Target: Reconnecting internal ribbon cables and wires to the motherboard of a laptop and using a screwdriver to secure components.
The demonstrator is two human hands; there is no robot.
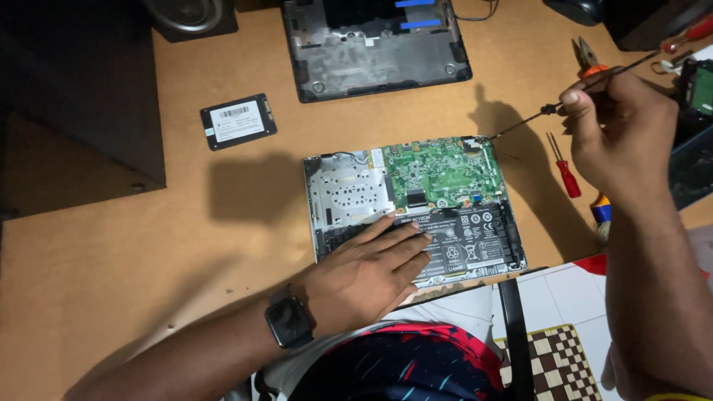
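An opened laptop base (pixel 349 189) lies on the wooden desk, showing a green circuit board (pixel 442 171) and a black battery (pixel 471 241). My left hand (pixel 368 271), with a dark watch on the wrist, rests flat on the laptop's lower left part, fingers spread over the battery edge. My right hand (pixel 613 130) pinches a long thin screwdriver (pixel 531 117) whose tip touches the top right corner of the circuit board.
The laptop's removed bottom cover (pixel 379 56) lies at the back of the desk. A black drive with a white label (pixel 238 121) sits to the left. A small red screwdriver (pixel 567 172), orange-handled pliers (pixel 588 59) and a speaker (pixel 186 15) are nearby.
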